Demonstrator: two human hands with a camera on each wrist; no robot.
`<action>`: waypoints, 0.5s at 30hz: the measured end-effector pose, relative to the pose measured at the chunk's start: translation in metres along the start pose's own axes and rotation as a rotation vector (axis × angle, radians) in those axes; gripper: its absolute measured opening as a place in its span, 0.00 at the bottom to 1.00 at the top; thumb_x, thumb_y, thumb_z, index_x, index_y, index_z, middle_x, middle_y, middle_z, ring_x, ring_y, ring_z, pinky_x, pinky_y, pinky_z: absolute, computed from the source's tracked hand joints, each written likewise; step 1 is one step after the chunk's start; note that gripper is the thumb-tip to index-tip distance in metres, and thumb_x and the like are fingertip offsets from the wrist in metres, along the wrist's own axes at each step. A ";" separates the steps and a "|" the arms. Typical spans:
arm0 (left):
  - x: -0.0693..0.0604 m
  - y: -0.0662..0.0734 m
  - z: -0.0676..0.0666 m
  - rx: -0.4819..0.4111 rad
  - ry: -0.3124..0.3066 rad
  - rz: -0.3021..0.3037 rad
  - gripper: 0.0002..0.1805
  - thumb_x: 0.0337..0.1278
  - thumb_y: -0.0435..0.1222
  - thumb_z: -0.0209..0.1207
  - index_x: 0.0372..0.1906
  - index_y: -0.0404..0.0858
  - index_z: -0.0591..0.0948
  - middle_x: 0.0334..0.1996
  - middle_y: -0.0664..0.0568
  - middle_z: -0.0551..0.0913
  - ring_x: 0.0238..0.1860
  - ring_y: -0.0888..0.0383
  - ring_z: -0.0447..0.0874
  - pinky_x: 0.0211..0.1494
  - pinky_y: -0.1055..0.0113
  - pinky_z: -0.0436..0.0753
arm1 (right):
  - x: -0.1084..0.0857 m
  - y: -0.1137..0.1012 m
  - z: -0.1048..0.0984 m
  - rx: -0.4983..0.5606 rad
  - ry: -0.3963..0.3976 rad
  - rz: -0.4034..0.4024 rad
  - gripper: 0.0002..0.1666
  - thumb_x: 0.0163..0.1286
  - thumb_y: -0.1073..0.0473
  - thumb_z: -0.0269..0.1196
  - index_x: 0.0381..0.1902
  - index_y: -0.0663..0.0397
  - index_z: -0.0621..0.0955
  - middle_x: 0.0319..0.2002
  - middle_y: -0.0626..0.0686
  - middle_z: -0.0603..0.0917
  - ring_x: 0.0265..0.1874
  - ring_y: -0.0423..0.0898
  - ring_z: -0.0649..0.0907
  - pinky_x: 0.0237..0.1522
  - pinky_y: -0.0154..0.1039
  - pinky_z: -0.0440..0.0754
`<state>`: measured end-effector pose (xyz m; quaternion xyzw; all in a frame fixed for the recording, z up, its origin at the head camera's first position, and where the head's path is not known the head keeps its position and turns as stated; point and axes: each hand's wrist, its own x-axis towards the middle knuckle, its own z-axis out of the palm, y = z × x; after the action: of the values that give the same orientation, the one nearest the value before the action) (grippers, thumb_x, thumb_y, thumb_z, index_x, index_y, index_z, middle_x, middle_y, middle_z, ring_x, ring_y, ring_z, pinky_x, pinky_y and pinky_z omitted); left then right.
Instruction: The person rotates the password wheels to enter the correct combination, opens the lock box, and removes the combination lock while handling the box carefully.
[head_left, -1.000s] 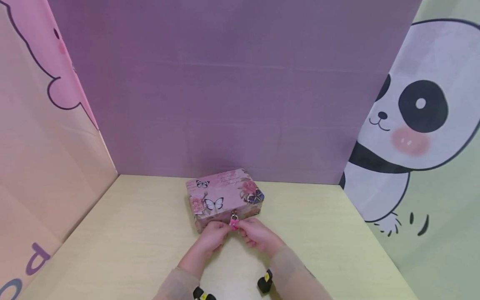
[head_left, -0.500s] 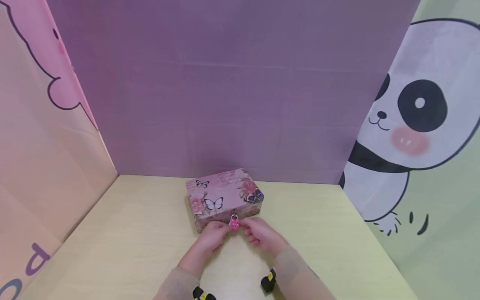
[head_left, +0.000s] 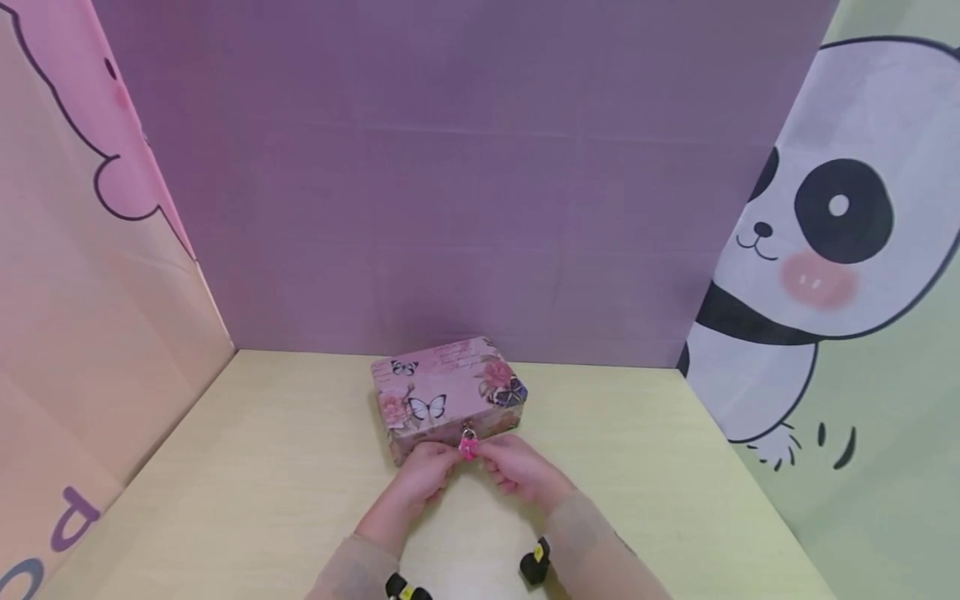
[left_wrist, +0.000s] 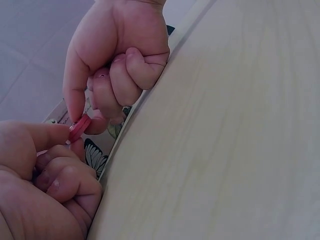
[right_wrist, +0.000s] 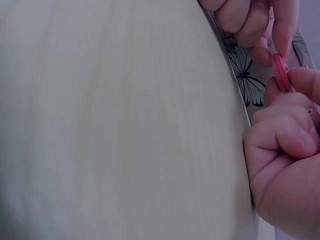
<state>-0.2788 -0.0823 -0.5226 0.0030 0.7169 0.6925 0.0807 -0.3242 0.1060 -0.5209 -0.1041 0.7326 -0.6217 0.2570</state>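
A small pink combination padlock (head_left: 468, 448) hangs by its silver shackle from the front clasp of a pink lidded box (head_left: 442, 387) printed with butterflies and roses. My left hand (head_left: 430, 471) pinches the padlock's left side between thumb and index finger. From the right, my right hand (head_left: 521, 468) pinches its other side, the thumb over part of the front. Both wrist views show the padlock (left_wrist: 79, 128) edge-on between the two pairs of fingertips, the other fingers curled under. The dial digits cannot be read.
The box stands with its lid down on a pale wooden table (head_left: 270, 467), near the purple back panel (head_left: 465, 183). Cartoon-printed panels, one with a panda (head_left: 847, 208), close off both sides. Black straps with small devices (head_left: 534, 565) sit at the wrists.
My right hand drew slightly right, exposing the padlock's front half a second ago, then came back left onto it. The left hand and box have stayed put.
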 end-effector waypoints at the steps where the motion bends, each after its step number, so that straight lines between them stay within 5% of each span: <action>1: 0.000 0.000 0.000 -0.001 0.000 -0.002 0.14 0.64 0.37 0.61 0.23 0.37 0.76 0.12 0.61 0.61 0.11 0.65 0.55 0.13 0.72 0.57 | 0.000 0.000 0.000 -0.003 0.000 -0.001 0.14 0.76 0.53 0.59 0.35 0.57 0.79 0.17 0.43 0.63 0.13 0.38 0.59 0.14 0.32 0.55; 7: 0.000 0.003 0.001 0.005 0.016 -0.017 0.16 0.64 0.40 0.61 0.22 0.40 0.73 0.12 0.61 0.61 0.11 0.65 0.56 0.13 0.71 0.57 | -0.001 -0.002 0.000 0.001 0.002 0.004 0.13 0.75 0.54 0.59 0.34 0.58 0.78 0.17 0.44 0.63 0.13 0.39 0.59 0.14 0.32 0.55; 15: 0.005 0.006 0.005 0.052 0.056 -0.059 0.17 0.64 0.44 0.62 0.30 0.32 0.81 0.12 0.61 0.61 0.11 0.64 0.55 0.13 0.71 0.57 | 0.000 -0.002 0.000 0.004 -0.012 0.003 0.13 0.75 0.54 0.59 0.34 0.58 0.78 0.17 0.44 0.62 0.13 0.39 0.58 0.14 0.32 0.54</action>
<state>-0.2842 -0.0764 -0.5173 -0.0356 0.7363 0.6708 0.0810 -0.3240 0.1053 -0.5187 -0.1064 0.7300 -0.6220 0.2625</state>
